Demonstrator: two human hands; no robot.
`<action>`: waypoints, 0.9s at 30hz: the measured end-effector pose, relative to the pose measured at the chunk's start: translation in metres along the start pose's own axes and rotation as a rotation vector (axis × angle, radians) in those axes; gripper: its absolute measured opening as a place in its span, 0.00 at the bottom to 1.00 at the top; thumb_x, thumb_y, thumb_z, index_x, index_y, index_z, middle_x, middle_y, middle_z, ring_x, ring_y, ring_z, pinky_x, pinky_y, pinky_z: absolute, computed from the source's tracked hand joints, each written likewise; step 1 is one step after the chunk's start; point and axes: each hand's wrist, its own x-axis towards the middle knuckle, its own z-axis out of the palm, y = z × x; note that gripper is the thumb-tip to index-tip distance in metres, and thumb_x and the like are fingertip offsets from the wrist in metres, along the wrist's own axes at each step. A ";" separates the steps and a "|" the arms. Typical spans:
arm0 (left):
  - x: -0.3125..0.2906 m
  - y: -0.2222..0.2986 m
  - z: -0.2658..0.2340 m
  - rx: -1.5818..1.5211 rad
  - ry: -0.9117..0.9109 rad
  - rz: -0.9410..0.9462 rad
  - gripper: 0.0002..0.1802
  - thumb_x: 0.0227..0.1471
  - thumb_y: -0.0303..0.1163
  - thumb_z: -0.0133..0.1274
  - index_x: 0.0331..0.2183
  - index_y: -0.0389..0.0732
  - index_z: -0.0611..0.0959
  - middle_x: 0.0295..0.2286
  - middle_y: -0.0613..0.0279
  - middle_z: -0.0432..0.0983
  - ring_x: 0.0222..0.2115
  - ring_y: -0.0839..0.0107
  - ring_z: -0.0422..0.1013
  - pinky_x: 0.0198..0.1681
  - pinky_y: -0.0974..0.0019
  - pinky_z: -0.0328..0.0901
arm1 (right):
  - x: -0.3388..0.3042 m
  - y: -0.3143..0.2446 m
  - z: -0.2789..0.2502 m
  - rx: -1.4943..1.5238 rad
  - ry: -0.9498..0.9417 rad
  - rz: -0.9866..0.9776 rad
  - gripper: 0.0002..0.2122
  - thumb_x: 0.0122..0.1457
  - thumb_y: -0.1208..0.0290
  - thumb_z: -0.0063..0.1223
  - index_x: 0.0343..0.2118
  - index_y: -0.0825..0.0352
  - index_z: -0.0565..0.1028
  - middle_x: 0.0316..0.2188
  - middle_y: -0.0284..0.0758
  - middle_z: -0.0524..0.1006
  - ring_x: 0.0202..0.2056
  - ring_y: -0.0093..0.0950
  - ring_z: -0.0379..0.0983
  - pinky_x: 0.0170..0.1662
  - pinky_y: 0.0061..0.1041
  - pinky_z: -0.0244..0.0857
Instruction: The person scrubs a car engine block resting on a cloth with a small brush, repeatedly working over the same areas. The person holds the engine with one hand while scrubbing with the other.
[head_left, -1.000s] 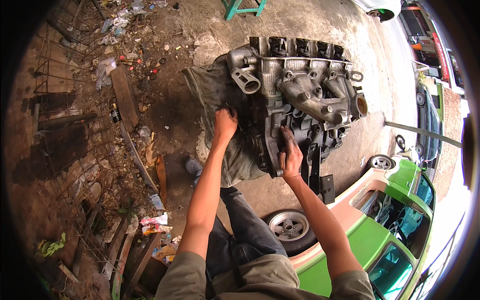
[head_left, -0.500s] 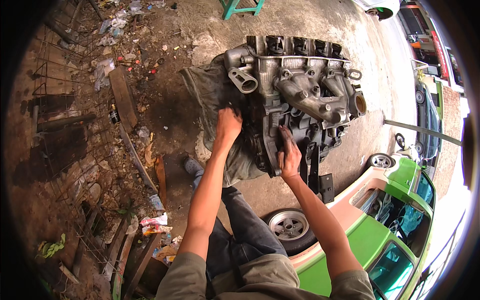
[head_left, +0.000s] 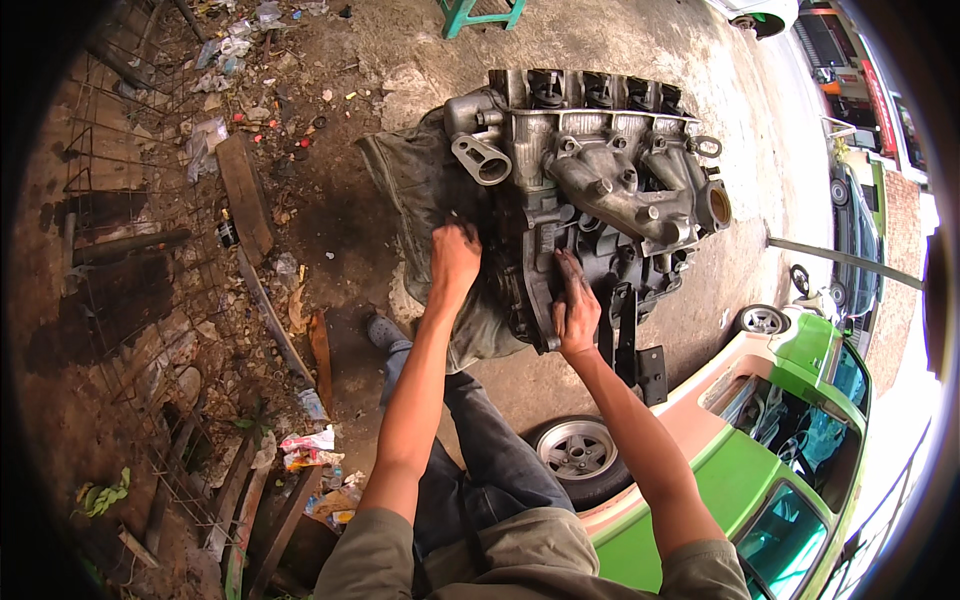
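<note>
A greasy metal car engine [head_left: 610, 190] stands in front of me on a dark, stained cloth [head_left: 415, 190]. At its left side my left hand [head_left: 455, 262] is closed, knuckles up and fingers curled, beside the block's dark end. What it holds, if anything, is hidden. My right hand [head_left: 577, 312] rests against the lower side of the engine block, its blackened fingers stretched along the metal. A silver cast manifold [head_left: 625, 195] lies just beyond that hand. To its right, a black metal bracket [head_left: 640, 365] sticks out toward me.
On the left, rubbish, planks [head_left: 245, 195] and wire mesh litter the dirt ground. A green stool [head_left: 483, 15] stands at the far side. Close by on the right are a loose wheel [head_left: 577, 450] and a green and pink car body [head_left: 720, 460]. My foot [head_left: 383, 328] is by the cloth.
My left hand has turned slightly at the wrist and stays beside the engine. The right hand keeps its place on the block. The engine sits slightly further left in the view.
</note>
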 end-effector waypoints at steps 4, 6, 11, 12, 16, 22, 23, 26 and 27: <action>-0.002 -0.003 -0.003 -0.019 0.017 0.031 0.10 0.52 0.24 0.52 0.23 0.26 0.78 0.23 0.34 0.74 0.29 0.38 0.74 0.29 0.47 0.67 | 0.000 0.000 0.000 -0.004 0.005 -0.009 0.30 0.50 0.75 0.38 0.61 0.69 0.67 0.58 0.50 0.69 0.58 0.49 0.67 0.61 0.35 0.60; -0.003 -0.001 -0.004 -0.050 0.024 0.022 0.12 0.53 0.25 0.51 0.23 0.25 0.77 0.22 0.33 0.72 0.29 0.37 0.73 0.29 0.47 0.65 | 0.000 0.002 0.001 -0.007 0.004 -0.017 0.31 0.50 0.75 0.40 0.61 0.67 0.66 0.59 0.49 0.69 0.59 0.48 0.67 0.60 0.36 0.61; -0.009 0.011 -0.009 -0.046 -0.011 0.006 0.11 0.52 0.24 0.51 0.22 0.25 0.77 0.23 0.32 0.73 0.28 0.38 0.74 0.28 0.47 0.67 | 0.000 0.004 0.001 -0.015 0.010 -0.044 0.33 0.47 0.77 0.42 0.62 0.64 0.66 0.60 0.48 0.67 0.59 0.47 0.66 0.60 0.37 0.63; -0.011 0.014 -0.010 -0.037 -0.030 0.006 0.10 0.51 0.23 0.51 0.22 0.26 0.77 0.24 0.33 0.74 0.28 0.39 0.74 0.28 0.47 0.68 | -0.001 0.004 0.001 -0.010 0.008 -0.035 0.30 0.52 0.72 0.40 0.62 0.65 0.66 0.60 0.48 0.68 0.59 0.47 0.66 0.60 0.37 0.62; -0.021 0.025 -0.008 -0.056 -0.106 -0.026 0.10 0.53 0.25 0.51 0.27 0.24 0.77 0.24 0.31 0.74 0.28 0.37 0.74 0.29 0.47 0.69 | -0.001 0.004 0.001 -0.004 0.005 -0.026 0.26 0.62 0.63 0.37 0.60 0.69 0.67 0.58 0.50 0.69 0.59 0.49 0.67 0.60 0.37 0.61; -0.049 0.019 -0.008 -0.102 -0.112 0.046 0.13 0.58 0.27 0.47 0.36 0.22 0.73 0.30 0.29 0.73 0.31 0.36 0.73 0.33 0.47 0.70 | 0.000 0.006 0.003 -0.016 0.025 -0.052 0.26 0.63 0.61 0.36 0.60 0.69 0.68 0.58 0.49 0.69 0.58 0.48 0.67 0.60 0.36 0.62; -0.055 0.017 -0.008 -0.087 -0.117 0.089 0.13 0.58 0.27 0.47 0.37 0.22 0.73 0.32 0.29 0.73 0.32 0.37 0.73 0.34 0.47 0.70 | 0.000 0.006 0.004 -0.016 0.025 -0.053 0.26 0.63 0.61 0.36 0.60 0.69 0.68 0.58 0.49 0.70 0.58 0.48 0.68 0.60 0.36 0.62; -0.071 0.007 -0.007 -0.066 -0.122 0.180 0.12 0.59 0.26 0.46 0.39 0.24 0.73 0.35 0.32 0.72 0.35 0.40 0.72 0.38 0.48 0.69 | 0.000 0.007 0.004 -0.020 0.024 -0.056 0.26 0.63 0.61 0.36 0.60 0.69 0.68 0.58 0.49 0.70 0.59 0.47 0.67 0.60 0.36 0.62; -0.078 0.004 -0.007 -0.068 -0.132 0.174 0.12 0.59 0.25 0.46 0.40 0.25 0.74 0.36 0.33 0.71 0.36 0.40 0.72 0.39 0.49 0.69 | 0.000 0.006 0.004 -0.017 0.021 -0.044 0.25 0.62 0.62 0.37 0.60 0.69 0.68 0.58 0.49 0.70 0.59 0.47 0.67 0.61 0.36 0.61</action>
